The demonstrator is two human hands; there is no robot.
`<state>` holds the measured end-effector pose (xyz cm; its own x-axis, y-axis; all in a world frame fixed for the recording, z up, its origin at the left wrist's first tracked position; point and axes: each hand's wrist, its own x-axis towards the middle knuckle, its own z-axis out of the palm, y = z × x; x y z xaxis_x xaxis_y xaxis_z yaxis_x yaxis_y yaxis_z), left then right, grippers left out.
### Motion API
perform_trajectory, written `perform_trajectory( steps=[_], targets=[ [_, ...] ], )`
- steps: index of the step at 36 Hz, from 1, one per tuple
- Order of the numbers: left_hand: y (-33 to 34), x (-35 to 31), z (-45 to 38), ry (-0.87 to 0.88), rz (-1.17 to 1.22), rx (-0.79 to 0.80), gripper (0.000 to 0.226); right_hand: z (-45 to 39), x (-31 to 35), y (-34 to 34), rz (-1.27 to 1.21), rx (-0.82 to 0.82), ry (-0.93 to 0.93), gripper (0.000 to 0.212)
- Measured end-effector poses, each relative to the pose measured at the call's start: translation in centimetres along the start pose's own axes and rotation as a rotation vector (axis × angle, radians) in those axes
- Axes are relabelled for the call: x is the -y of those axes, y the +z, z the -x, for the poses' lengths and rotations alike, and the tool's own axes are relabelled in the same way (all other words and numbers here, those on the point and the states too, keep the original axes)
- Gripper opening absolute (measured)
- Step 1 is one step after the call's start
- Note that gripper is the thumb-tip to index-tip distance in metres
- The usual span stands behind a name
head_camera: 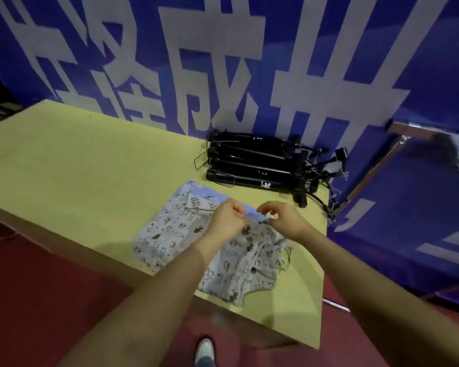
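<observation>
The left hand (227, 221) is curled, and the light blue band at the far edge of the grey cotton garment printed with small dark animals (249, 268) is pinched between its thumb and fingertips. The right hand (284, 221) is curled in the same way, and the same band is pinched by it just beside the left one. The garment is spread on the near right part of the pale yellow wooden table (77, 168), and its hem reaches almost to the near edge. Just to the left a second printed piece, folded flat (164, 234), is laid.

The step in hand is judged to be the straightening of the band before a fold. To do it well, the two grips should be moved apart along the band, so that the cloth is pulled flat and no wrinkle is folded in. The folded piece should not be dragged. Farther away, a stack of black clip hangers (257, 165) lies against the blue banner with white characters (223, 62).
</observation>
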<state>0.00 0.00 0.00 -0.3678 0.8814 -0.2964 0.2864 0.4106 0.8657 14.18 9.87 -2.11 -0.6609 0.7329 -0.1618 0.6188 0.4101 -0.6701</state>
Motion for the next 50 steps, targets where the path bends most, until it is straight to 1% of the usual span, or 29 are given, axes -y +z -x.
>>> perform_trajectory(
  steps=[3, 4, 5, 7, 8, 11, 13, 15, 16, 18, 20, 22, 26, 28, 30, 32, 36, 39, 44, 47, 50],
  targets=[
    [0.9, 1.7, -1.0, -0.013, -0.052, 0.072, 0.032, -0.5, -1.3, 1.8, 0.324, 0.176, 0.050, 0.060],
    [1.2, 2.2, -1.1, -0.021, -0.085, 0.082, 0.034, -0.4, -1.6, 2.5, 0.392, 0.234, 0.062, 0.064],
    [1.6, 2.6, -1.4, -0.023, -0.110, 0.091, 0.035, -0.6, -2.1, 3.1, 0.433, 0.246, 0.050, 0.065],
    [2.1, 3.3, -2.2, -0.022, -0.151, 0.125, 0.035, -1.2, -3.2, 3.8, 0.443, 0.197, -0.010, 0.062],
    [2.2, 3.3, -2.3, -0.023, -0.175, 0.151, 0.035, -1.5, -3.6, 4.1, 0.429, 0.157, -0.042, 0.056],
    [2.8, 3.9, -2.8, -0.009, -0.312, 0.205, 0.028, -2.0, -3.8, 4.1, 0.346, 0.025, -0.072, 0.028],
    [3.0, 4.3, -3.1, 0.030, -0.456, 0.203, 0.041, -2.1, -3.5, 3.8, 0.355, -0.017, -0.065, 0.022],
    [2.8, 4.3, -3.5, 0.074, -0.545, 0.166, 0.049, -2.4, -3.1, 3.8, 0.344, -0.055, -0.056, 0.025],
    [2.6, 4.1, -3.5, 0.091, -0.568, 0.136, 0.047, -2.5, -2.8, 3.7, 0.307, -0.091, -0.048, 0.029],
    [2.0, 3.3, -3.6, 0.149, -0.609, 0.082, 0.034, -2.6, -2.2, 3.6, 0.180, -0.168, -0.029, 0.038],
    [1.1, 2.3, -3.7, 0.207, -0.629, 0.047, 0.026, -2.8, -1.4, 3.4, 0.037, -0.195, -0.003, 0.035],
    [0.0, 1.1, -3.7, 0.279, -0.644, 0.046, 0.023, -3.1, -0.2, 2.9, -0.105, -0.195, 0.030, 0.031],
    [-2.7, -1.2, -3.5, 0.475, -0.775, 0.101, 0.025, -3.8, 1.9, 1.5, -0.302, -0.228, 0.026, 0.016],
    [-3.7, -1.9, -3.7, 0.522, -0.933, 0.132, 0.035, -4.4, 2.7, 0.7, -0.360, -0.253, 0.007, 0.013],
    [-4.4, -2.5, -4.2, 0.506, -1.096, 0.121, 0.048, -5.2, 3.4, 0.0, -0.375, -0.286, -0.002, 0.011],
    [-5.1, -3.4, -4.6, 0.429, -1.162, 0.099, 0.056, -6.0, 4.2, -0.7, -0.361, -0.322, -0.014, 0.008],
    [-6.4, -4.7, -5.4, 0.294, -1.204, 0.071, 0.070, -7.6, 5.5, -1.9, -0.364, -0.386, -0.035, 0.007],
    [-7.3, -5.5, -6.0, 0.246, -1.190, 0.060, 0.085, -8.5, 6.2, -2.5, -0.369, -0.432, -0.059, 0.010],
    [-7.9, -7.1, -6.9, 0.283, -1.268, -0.002, 0.088, -9.4, 6.3, -3.0, -0.390, -0.478, -0.063, 0.012],
    [-7.4, -7.2, -7.3, 0.298, -1.220, 0.042, 0.087, -9.4, 5.6, -3.2, -0.457, -0.444, -0.023, 0.013],
    [-6.6, -6.3, -7.7, 0.255, -1.160, 0.091, 0.086, -8.9, 3.6, -3.4, -0.465, -0.464, 0.065, 0.019]
  ],
)
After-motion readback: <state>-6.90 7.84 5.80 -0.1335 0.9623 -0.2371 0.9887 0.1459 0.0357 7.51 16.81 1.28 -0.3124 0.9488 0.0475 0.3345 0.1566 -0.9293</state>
